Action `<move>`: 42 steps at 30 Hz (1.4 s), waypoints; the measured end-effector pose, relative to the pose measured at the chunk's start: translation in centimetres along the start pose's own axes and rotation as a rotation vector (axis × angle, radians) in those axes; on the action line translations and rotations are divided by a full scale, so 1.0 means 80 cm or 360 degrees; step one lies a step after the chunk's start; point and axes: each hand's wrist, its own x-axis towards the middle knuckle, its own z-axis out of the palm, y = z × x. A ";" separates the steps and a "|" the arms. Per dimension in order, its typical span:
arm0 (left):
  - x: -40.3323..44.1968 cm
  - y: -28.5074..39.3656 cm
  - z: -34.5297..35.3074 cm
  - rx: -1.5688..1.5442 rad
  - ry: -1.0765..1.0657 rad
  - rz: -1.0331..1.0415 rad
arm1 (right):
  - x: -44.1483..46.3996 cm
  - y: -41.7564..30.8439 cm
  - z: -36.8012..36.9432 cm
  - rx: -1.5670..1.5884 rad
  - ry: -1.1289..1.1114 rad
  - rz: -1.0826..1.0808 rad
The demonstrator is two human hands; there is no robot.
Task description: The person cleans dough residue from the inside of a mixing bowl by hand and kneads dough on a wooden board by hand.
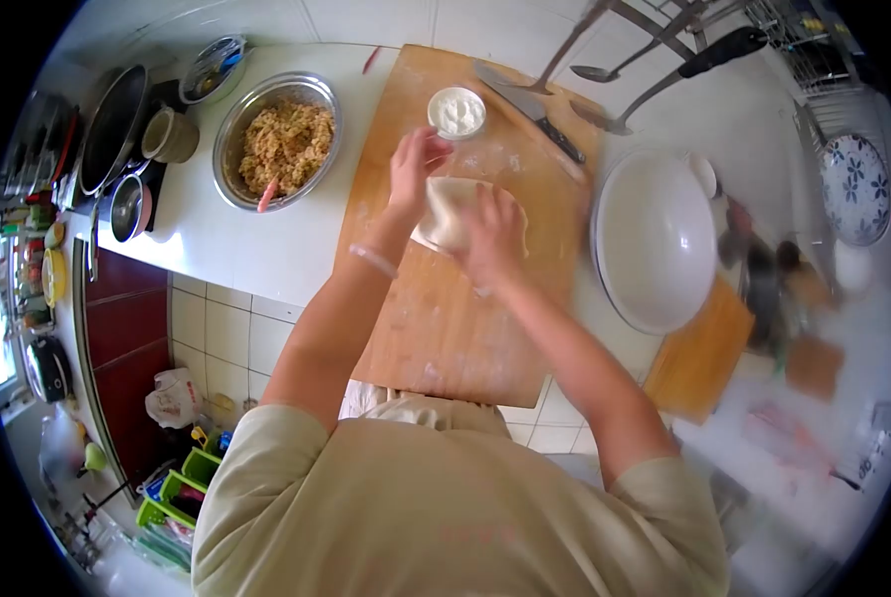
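A flattened piece of pale dough [450,214] lies on a wooden board [431,328], with part of it hidden beneath my hands. My right hand [493,234] rests over the dough's right side, its fingers stretched out and slightly blurred. Just above the dough's upper left edge is my left hand [419,167], fingers loosely bent and apart, with nothing visible in them. Close to those fingertips stands a small white bowl [456,112] of white powder. White dusting marks the board around the dough.
Left of the board, a metal bowl [222,174] holds chopped filling and a pinkish-handled utensil. A knife [555,134] and a rolling pin [525,124] lie at the board's upper right. A large white basin [655,239] stands to the right, beside a smaller cutting board [699,353].
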 end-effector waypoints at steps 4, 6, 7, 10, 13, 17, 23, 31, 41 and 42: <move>-0.071 0.012 -0.081 -0.0239 0.0346 -0.0022 | -0.005 -0.036 -0.016 -0.0536 -0.0414 -0.0162; -0.096 0.006 -0.106 -0.0116 0.0626 -0.0076 | 0.022 -0.015 -0.015 -0.0364 -0.0595 0.0012; -0.101 0.008 -0.108 -0.0122 0.0619 -0.0064 | 0.040 -0.001 -0.020 -0.0371 -0.0583 0.0004; -0.109 0.019 -0.101 0.0150 0.0730 -0.0082 | 0.066 0.012 -0.043 0.0627 -0.0914 0.0484; -0.117 0.020 -0.058 0.0535 0.0465 0.0301 | 0.002 -0.013 -0.084 0.1501 -0.0885 0.1265; -0.177 -0.018 0.004 0.2165 -0.0019 0.0328 | -0.121 -0.013 -0.034 0.1717 -0.0624 0.1115; -0.238 -0.066 0.018 0.2646 -0.0187 0.0574 | -0.140 -0.054 0.017 0.0837 0.0098 0.0550; -0.145 -0.080 0.003 0.2409 -0.0150 0.0546 | -0.067 -0.019 0.046 0.0624 0.0252 0.0457; -0.070 -0.060 0.027 0.2183 -0.0137 0.0053 | -0.016 0.029 0.089 0.1013 0.0477 0.0860; -0.065 -0.047 0.020 0.2189 -0.0129 0.0035 | -0.032 0.027 0.091 0.1516 0.0587 0.0924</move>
